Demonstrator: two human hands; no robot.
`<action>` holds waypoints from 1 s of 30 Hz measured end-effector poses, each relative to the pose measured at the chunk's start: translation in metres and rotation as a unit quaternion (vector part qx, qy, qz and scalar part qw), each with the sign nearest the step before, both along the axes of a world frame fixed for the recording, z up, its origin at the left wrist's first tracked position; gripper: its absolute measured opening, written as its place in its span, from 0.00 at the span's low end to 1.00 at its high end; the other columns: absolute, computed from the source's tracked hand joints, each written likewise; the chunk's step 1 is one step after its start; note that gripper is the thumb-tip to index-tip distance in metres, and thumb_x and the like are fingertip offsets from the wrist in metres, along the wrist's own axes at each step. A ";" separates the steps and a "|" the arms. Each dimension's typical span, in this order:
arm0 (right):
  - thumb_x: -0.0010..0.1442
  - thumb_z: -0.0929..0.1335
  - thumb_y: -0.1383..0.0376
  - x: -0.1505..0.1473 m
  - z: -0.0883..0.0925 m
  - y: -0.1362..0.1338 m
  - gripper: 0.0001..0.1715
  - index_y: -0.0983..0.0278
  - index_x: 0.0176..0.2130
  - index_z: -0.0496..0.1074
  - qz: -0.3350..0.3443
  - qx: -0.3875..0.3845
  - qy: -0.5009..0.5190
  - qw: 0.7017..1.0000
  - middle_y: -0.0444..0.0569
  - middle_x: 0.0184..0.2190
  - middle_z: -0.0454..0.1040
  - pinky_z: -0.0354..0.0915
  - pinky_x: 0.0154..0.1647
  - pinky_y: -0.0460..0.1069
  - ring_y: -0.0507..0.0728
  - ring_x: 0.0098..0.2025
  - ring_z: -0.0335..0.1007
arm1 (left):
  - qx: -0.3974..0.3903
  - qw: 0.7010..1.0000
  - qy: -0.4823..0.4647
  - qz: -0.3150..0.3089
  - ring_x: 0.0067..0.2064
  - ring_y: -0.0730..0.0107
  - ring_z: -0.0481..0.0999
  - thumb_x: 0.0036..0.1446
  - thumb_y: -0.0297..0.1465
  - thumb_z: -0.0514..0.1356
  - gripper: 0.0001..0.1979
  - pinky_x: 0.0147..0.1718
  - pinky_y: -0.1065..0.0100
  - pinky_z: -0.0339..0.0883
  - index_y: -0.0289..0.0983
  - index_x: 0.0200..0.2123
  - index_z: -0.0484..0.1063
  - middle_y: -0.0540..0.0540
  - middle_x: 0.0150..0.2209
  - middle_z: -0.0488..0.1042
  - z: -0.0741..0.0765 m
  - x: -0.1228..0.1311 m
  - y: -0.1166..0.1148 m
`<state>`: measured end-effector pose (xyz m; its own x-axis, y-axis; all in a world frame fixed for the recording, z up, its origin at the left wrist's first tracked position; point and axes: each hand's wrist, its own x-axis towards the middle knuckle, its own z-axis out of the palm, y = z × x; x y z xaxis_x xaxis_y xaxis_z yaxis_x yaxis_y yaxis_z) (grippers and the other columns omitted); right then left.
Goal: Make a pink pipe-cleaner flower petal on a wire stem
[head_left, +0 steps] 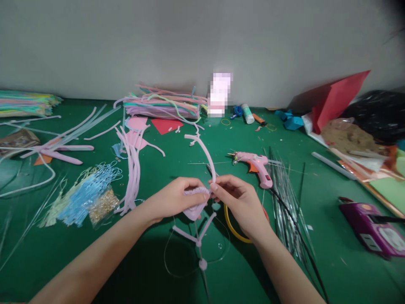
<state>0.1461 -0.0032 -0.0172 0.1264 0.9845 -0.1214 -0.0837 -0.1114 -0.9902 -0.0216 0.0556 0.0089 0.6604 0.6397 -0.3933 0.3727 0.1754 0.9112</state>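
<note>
Between the thumb and fingers of my left hand (177,196) is a lilac piece of fuzzy pipe cleaner (194,207), folded into a compact shape. My right hand (243,204) pinches the base of a lilac pipe cleaner strand (207,154) where it meets that piece; the strand curves up and away. Both sets of fingertips nearly touch. Below my hands, a thin stem (204,280) carries a V-shaped lilac piece (186,234) and a small lilac knob (203,264). A thin wire loop surrounds them. A yellow loop handle (232,226) is partly hidden under my right hand.
A pink glue gun (257,164) lies right, beside thin metallic wires (289,211). Farther right is a purple device (373,228). Left are lilac strands (134,177), blue tassels (91,198) and a bag of gold bits (103,207). Pipe cleaner bundles (164,105) line the back.
</note>
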 end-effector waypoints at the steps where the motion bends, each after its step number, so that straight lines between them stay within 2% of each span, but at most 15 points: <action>1: 0.51 0.73 0.58 0.000 0.000 0.000 0.10 0.61 0.31 0.75 -0.002 0.002 -0.002 1.000 0.44 0.27 0.75 0.69 0.32 0.48 0.52 0.27 0.70 | -0.001 1.000 0.001 -0.002 0.29 0.71 0.69 0.54 0.40 0.60 0.12 0.27 0.73 0.63 0.35 0.33 0.72 0.51 0.28 0.70 0.000 0.000 0.000; 10: 0.54 0.72 0.61 -0.002 -0.001 -0.003 0.06 0.61 0.32 0.74 -0.026 0.044 -0.054 0.997 0.45 0.29 0.75 0.67 0.33 0.48 0.53 0.30 0.71 | -0.028 0.999 -0.018 0.016 0.28 0.71 0.70 0.53 0.39 0.61 0.11 0.29 0.72 0.63 0.36 0.31 0.69 0.52 0.25 0.70 -0.006 -0.001 0.001; 17: 0.57 0.70 0.65 -0.004 -0.003 -0.008 0.03 0.59 0.34 0.75 -0.032 0.101 -0.178 0.978 0.45 0.31 0.78 0.67 0.34 0.49 0.55 0.31 0.72 | -0.060 0.996 -0.042 0.049 0.26 0.72 0.70 0.52 0.39 0.63 0.12 0.26 0.71 0.63 0.34 0.29 0.71 0.50 0.25 0.70 -0.006 -0.002 0.003; 20: 0.57 0.69 0.67 -0.006 -0.001 -0.010 0.05 0.58 0.35 0.76 -0.036 0.135 -0.244 0.960 0.45 0.32 0.79 0.67 0.33 0.49 0.54 0.31 0.73 | -0.079 0.994 -0.026 0.065 0.27 0.68 0.73 0.50 0.39 0.64 0.13 0.26 0.70 0.64 0.34 0.28 0.72 0.49 0.24 0.71 -0.006 -0.003 0.003; 23: 0.57 0.69 0.69 -0.007 0.000 -0.011 0.07 0.57 0.36 0.75 -0.034 0.185 -0.304 0.934 0.45 0.32 0.79 0.68 0.34 0.50 0.55 0.32 0.74 | -0.060 0.996 0.008 0.069 0.27 0.68 0.73 0.49 0.37 0.64 0.11 0.25 0.71 0.61 0.34 0.27 0.73 0.49 0.24 0.72 -0.003 -0.004 0.004; 28: 0.58 0.67 0.72 -0.006 -0.003 -0.010 0.13 0.57 0.41 0.75 0.005 0.281 -0.357 0.891 0.47 0.35 0.80 0.70 0.40 0.52 0.57 0.38 0.75 | -0.011 0.997 0.027 0.071 0.24 0.75 0.63 0.50 0.37 0.63 0.12 0.23 0.73 0.53 0.33 0.25 0.72 0.53 0.21 0.65 -0.002 -0.004 0.005; 30: 0.58 0.67 0.74 -0.004 -0.005 -0.010 0.15 0.58 0.42 0.74 0.011 0.329 -0.390 0.860 0.47 0.36 0.80 0.71 0.40 0.52 0.57 0.38 0.75 | 0.003 0.997 0.018 0.076 0.23 0.77 0.59 0.49 0.38 0.63 0.13 0.22 0.73 0.49 0.33 0.24 0.71 0.55 0.20 0.61 -0.005 -0.005 0.006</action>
<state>0.1418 -0.0129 -0.0227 -0.1025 0.8115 0.5754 0.6295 0.5008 -0.5941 -0.0268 0.0618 0.0044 0.5420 0.7330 -0.4111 0.3745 0.2273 0.8989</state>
